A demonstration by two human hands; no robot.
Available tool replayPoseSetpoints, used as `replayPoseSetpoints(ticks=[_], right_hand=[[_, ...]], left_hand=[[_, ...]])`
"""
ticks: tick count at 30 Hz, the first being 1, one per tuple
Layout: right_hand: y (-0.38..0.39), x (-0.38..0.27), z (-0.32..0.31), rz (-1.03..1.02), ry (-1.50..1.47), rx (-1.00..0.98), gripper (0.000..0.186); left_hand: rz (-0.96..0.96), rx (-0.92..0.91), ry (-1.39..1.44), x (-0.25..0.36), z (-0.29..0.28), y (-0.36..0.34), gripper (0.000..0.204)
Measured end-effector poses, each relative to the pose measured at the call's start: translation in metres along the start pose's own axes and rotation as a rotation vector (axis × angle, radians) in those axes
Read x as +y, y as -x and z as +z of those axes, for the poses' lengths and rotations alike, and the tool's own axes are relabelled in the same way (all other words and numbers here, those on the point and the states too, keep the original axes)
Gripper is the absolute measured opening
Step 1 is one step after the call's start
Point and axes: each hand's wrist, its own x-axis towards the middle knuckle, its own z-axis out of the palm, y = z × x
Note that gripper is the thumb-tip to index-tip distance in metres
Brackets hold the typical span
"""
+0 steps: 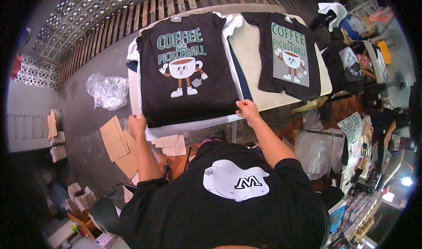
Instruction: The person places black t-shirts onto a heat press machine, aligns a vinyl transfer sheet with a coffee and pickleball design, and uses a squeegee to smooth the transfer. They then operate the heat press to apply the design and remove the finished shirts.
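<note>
A black T-shirt (193, 106) with a printed cartoon cup lies flat, collar at the far end, on a stack of white and dark shirts. My left hand (137, 126) is closed on its near left hem corner. At the near right corner, my right hand (249, 111) pinches the hem between thumb and fingers. The shirt looks spread out between both hands. White fabric (193, 126) shows below its hem. To the right, a second black T-shirt (266, 79) with a similar cup print on a grey panel lies on the pale table (244, 44).
A crumpled clear plastic bag (107, 91) lies left of the table. Brown cardboard sheets (115, 139) are near my left forearm. Wooden pallets (154, 9) line the far side. At right are clear plastic wrapping (314, 150), dark garments (338, 68) and a person's arm (389, 134).
</note>
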Motion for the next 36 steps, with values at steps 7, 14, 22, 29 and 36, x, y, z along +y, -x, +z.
replayPoseSetpoints(ticks=[7, 14, 22, 29, 36], right_hand=[[0.012, 0.048, -0.073, -0.48, 0.697, 0.279, 0.019], [0.106, 0.174, -0.245, -0.175, 0.674, 0.626, 0.016], [0.315, 0.298, -0.325, 0.166, 0.139, 1.136, 0.022], [0.369, 0.279, -0.332, 0.084, -0.122, 1.439, 0.014], [0.443, 0.176, -0.439, -0.247, 0.153, 1.881, 0.006]], left_hand=[[1.174, -0.126, 0.317, 0.244, 0.007, 0.128, 0.036], [1.669, -0.492, 0.322, 0.442, 0.099, 0.304, 0.05], [1.413, -0.327, -0.162, 0.552, 0.164, 0.325, 0.072], [1.36, -0.44, -0.427, 0.567, 0.174, 0.335, 0.075], [1.199, -0.396, -0.358, 0.629, 0.146, 0.378, 0.057]])
